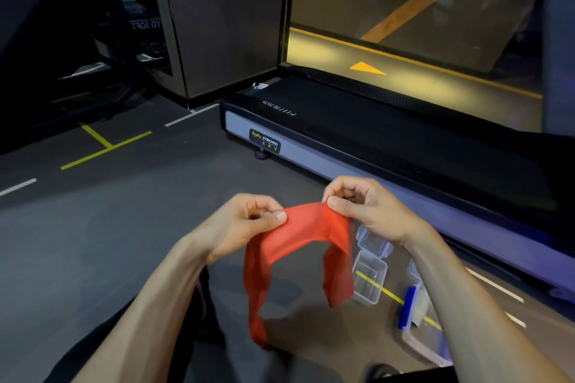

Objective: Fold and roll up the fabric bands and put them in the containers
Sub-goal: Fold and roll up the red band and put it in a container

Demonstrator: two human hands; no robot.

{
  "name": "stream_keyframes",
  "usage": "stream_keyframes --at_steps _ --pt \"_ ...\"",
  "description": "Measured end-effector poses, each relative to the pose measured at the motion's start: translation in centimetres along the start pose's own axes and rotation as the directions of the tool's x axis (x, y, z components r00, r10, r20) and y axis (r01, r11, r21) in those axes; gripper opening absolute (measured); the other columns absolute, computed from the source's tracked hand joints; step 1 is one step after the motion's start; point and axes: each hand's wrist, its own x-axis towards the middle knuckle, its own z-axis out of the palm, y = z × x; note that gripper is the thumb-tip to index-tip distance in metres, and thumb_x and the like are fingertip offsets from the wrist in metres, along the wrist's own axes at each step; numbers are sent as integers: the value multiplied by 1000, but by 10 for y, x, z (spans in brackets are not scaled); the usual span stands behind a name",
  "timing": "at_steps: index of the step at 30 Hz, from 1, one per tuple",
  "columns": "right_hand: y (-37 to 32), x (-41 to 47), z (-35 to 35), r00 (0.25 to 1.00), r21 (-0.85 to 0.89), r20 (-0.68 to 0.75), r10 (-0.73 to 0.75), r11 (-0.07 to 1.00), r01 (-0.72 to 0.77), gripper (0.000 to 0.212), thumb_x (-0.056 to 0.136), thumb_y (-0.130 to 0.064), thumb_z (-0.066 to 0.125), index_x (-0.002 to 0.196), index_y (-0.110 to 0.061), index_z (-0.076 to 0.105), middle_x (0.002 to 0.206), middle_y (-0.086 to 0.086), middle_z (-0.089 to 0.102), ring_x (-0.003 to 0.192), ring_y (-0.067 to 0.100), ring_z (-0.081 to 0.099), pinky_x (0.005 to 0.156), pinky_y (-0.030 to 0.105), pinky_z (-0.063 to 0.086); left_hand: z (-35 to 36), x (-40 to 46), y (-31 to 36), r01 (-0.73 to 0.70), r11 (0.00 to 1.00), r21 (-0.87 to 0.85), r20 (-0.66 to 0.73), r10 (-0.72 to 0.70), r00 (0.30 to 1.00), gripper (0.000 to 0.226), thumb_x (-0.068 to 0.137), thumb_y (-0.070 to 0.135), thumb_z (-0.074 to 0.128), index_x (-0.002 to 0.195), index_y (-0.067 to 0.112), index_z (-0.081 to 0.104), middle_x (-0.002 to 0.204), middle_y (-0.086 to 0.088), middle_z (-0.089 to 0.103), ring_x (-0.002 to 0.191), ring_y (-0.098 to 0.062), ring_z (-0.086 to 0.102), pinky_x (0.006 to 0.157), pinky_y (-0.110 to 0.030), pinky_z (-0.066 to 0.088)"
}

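Head view. A red fabric band [298,236] is held up in the air between two bare hands, above a dark floor [93,242]. The left hand [245,224] pinches the band's upper left edge between thumb and curled fingers; its grip is closed on the cloth. The right hand [364,208] pinches the upper right corner in the same way, thumb on top. Between the two grips the band sags slightly, and both of its ends hang down, the left one lower than the right. Below the right forearm, on the floor, stands a clear open container [370,281], with a second container [417,333] bearing a blue clasp just to its right. A treadmill [357,134] lies beyond the hands.
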Motion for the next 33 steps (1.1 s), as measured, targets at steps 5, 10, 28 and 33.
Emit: stream_keyframes --at_steps 5,10,28,33 --pt "0 2 0 999 -46 -40 -17 999 15 6 99 -9 65 96 -5 69 85 -1 69 80 11 62 78 23 49 -1 3 -2 1 999 39 -124 4 992 5 83 21 79 82 16 80 80 -9 75 76 -13 65 77 -25 51" --pt "-3 2 1 998 -81 -50 -38 996 34 7 98 -7 65 97 -1 69 85 0 69 80 12 62 78 24 51 0 4 -3 9 997 73 -155 3 988 5 80 18 84 81 16 80 76 -7 73 73 -14 64 78 -33 50" --pt "2 0 1 999 -84 -5 33 996 -34 6 99 -8 64 96 -6 68 86 -2 69 82 9 61 79 20 48 -4 1 -1 11 999 45 -38 -9 999 8 82 23 83 82 17 79 79 -11 72 76 -16 63 78 -30 48" --pt "4 0 10 996 40 76 51 998 -54 14 99 -14 62 102 -1 63 127 6 71 116 21 68 105 32 50 -3 1 -1 15 999 35 5 -15 1000 13 84 24 79 84 12 76 75 -4 67 74 -12 57 73 -22 44"
